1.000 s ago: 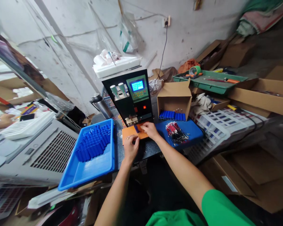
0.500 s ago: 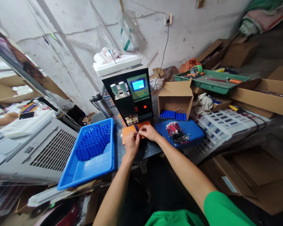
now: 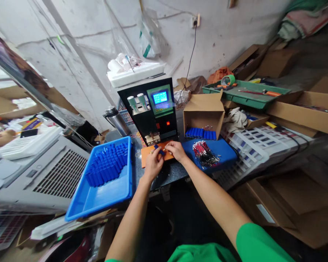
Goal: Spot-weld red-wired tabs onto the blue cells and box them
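My left hand (image 3: 153,162) is closed around a blue cylindrical battery (image 3: 159,150), just above an orange mat (image 3: 145,157). Close to its right, my right hand (image 3: 176,150) pinches something small near the battery's end; a light tip shows at the fingers, too small to name. Both hands are in front of a black spot welder (image 3: 159,125) with a lit blue screen, below its metal electrodes (image 3: 153,138). A bundle of red and black wire leads (image 3: 205,153) lies to the right on a blue surface (image 3: 226,153).
At left, a blue tray (image 3: 109,194) holds many blue batteries (image 3: 106,163). A cardboard box (image 3: 203,103) with more batteries stands right of the welder. Behind are a steel flask (image 3: 117,120) and a green tray (image 3: 262,92). Another person's hand (image 3: 1,139) shows far left.
My hands have moved slightly apart. The battery has tilted and come back toward me in my left hand, away from the electrodes; my right hand has shifted a little right.
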A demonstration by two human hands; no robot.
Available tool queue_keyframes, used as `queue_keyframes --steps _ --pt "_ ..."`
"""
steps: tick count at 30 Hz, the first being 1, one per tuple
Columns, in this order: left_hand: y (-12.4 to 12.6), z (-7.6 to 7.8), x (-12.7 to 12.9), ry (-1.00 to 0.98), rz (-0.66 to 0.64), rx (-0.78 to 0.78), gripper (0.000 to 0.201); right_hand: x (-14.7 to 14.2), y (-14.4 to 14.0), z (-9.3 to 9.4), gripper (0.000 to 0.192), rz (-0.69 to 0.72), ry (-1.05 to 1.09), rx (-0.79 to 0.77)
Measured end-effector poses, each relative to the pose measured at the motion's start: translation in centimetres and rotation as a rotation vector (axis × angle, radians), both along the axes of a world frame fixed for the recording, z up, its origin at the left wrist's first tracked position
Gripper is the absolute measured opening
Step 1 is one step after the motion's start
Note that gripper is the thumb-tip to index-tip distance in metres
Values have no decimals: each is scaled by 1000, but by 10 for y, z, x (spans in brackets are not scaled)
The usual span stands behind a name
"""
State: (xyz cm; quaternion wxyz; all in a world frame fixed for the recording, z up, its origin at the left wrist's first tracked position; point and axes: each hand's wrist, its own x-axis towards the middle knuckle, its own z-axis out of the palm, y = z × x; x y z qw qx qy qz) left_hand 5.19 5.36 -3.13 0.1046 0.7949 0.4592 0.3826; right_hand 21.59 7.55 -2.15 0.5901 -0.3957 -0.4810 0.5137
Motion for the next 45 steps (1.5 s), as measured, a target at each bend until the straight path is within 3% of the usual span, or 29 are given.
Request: queue_keyframes --steps 6,13,23,28,33,40,45 --pt "-5 0 0 -177 -26 -123 38 -1 1 3 26 -24 10 -13" --pt "8 10 -1 -361 74 -312 44 -5 5 -2 27 -98 -56 31" --pt "8 15 -1 -242 94 -118 25 -4 8 0 22 -135 -125 2" --pt "9 18 -3 -294 54 -197 22 -4 8 -1 23 -159 -143 36" --pt "11 19 0 -318 93 -298 22 -5 9 -2 22 -173 -169 42" --pt "18 9 5 -342 53 -298 26 -6 11 -4 20 -169 -218 34" --pt "19 3 4 -271 105 -267 28 -10 15 -2 22 -151 -232 -2"
